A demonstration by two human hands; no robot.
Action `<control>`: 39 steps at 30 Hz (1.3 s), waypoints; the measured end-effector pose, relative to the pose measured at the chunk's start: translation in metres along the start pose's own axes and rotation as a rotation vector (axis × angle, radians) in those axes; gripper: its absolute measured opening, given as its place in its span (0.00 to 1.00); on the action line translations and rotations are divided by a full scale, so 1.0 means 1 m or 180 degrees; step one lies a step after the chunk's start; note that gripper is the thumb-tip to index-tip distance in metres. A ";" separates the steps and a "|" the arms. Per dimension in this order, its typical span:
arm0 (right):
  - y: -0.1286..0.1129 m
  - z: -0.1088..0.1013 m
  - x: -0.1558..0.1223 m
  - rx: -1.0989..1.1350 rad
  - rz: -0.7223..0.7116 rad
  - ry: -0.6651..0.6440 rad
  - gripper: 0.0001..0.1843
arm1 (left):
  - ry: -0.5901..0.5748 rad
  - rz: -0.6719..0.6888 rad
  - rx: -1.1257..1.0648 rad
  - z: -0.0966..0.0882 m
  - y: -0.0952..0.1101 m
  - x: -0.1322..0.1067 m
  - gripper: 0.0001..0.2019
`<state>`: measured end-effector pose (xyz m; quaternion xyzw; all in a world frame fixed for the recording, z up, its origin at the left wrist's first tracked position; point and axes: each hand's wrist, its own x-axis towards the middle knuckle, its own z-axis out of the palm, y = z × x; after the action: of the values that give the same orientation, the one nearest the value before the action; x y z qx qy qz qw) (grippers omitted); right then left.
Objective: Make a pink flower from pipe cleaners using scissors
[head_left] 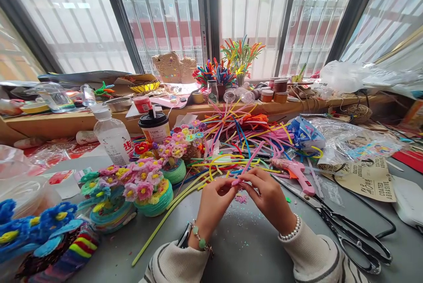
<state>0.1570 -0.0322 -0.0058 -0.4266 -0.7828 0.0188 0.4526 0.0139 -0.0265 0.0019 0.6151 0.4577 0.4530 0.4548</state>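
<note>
Both my hands meet over the middle of the grey table. My left hand (216, 199) pinches the curled end of a pink pipe cleaner (254, 156) between thumb and fingertips. Close against it, my right hand (267, 192) is closed on the same pipe cleaner, whose straight length rises up and away. The fingers partly hide the curled part. Under the hands lies a small pink fuzzy piece (241, 198), with bits of fluff scattered around it. Beyond them spreads a heap of loose coloured pipe cleaners (238, 129).
Pipe-cleaner flower pots (153, 197) stand at left, near a plastic bottle (114, 135) and a black-lidded cup (154, 128). A pink glue gun (297, 173) and large black-handled scissors (350, 230) lie at right, beside a sandpaper sheet (361, 181). A crowded wooden sill (185, 113) runs behind.
</note>
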 end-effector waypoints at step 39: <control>-0.007 0.005 -0.005 0.0317 -0.0140 0.0409 0.08 | 0.0173 0.0207 -0.0223 0.002 0.002 -0.005 0.08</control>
<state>0.1504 -0.0379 -0.0093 -0.3866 -0.7594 0.0204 0.5229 0.0150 -0.0316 0.0027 0.6008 0.4336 0.4998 0.4485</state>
